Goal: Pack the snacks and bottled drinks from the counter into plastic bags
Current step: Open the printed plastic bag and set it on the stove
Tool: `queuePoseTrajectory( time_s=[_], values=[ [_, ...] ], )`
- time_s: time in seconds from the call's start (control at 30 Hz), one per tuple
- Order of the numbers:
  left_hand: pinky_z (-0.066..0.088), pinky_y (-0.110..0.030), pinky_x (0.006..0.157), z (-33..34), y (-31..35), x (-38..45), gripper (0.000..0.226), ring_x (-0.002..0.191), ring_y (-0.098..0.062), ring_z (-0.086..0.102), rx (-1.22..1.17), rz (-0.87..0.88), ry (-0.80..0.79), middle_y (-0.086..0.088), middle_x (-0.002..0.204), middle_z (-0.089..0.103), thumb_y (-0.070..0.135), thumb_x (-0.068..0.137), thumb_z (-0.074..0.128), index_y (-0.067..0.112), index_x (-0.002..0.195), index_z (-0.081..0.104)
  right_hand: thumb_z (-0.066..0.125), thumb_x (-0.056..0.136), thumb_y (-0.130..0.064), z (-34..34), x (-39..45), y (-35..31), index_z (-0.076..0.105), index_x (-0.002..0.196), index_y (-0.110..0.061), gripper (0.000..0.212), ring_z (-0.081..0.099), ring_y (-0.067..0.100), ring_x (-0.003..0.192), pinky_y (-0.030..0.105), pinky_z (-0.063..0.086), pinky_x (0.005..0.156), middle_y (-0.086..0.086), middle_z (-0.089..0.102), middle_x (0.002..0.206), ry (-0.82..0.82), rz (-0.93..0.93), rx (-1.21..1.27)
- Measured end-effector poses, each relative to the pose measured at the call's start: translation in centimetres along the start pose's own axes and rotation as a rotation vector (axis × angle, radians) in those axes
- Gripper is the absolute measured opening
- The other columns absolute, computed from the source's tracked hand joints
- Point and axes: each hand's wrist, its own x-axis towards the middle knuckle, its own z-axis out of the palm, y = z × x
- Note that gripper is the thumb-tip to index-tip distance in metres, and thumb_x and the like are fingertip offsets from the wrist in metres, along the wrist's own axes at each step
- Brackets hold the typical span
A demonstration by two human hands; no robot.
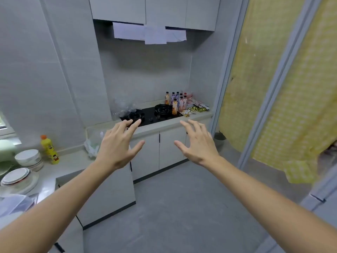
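Note:
Several bottled drinks [176,101] with black caps stand at the back right of the far counter [197,116], beside the hob. Snack packets [197,107], gold and pink, lie to their right near the corner. Clear plastic bags [124,106] are bunched at the hob's left, and another crumpled bag [93,143] sits at the counter's near left corner. My left hand [118,145] and my right hand [197,143] are both stretched out in front of me, fingers spread, holding nothing, well short of the counter.
A black two-burner gas hob [155,114] fills the counter's middle. On the left counter stand a yellow bottle [49,149], stacked bowls [29,158] and plates [16,177]. Yellow cloth [284,99] hangs behind a sliding door at right. Grey floor lies between me and the cabinets.

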Motion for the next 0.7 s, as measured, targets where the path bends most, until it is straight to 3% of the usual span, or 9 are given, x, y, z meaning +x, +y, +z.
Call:
queuePoseTrajectory(
  time_s=[0.2,0.7],
  values=[
    [0.044,-0.044,0.102,5.7,1.3,5.5,0.071,0.140,-0.021,0.043,0.043,0.058,-0.045,-0.001,0.149,0.048,0.063,0.095,0.037,0.030,0.158,0.033,0.050,0.094,-0.066,3.1,5.0,5.5,0.027,0.159,-0.032,0.077,0.026,0.021,0.148,0.049,0.033,0.116,0.000,0.032,0.161,-0.024,0.046,0.071],
    [0.041,-0.047,0.109,21.8,6.6,23.2,0.072,0.145,-0.024,0.036,-0.008,-0.039,-0.111,-0.003,0.156,0.040,0.066,0.096,0.034,0.034,0.160,0.024,0.051,0.092,-0.066,9.5,20.8,24.0,0.028,0.158,-0.032,0.078,0.026,0.024,0.149,0.051,0.037,0.116,0.000,0.032,0.161,-0.056,0.110,0.152]
  ],
)
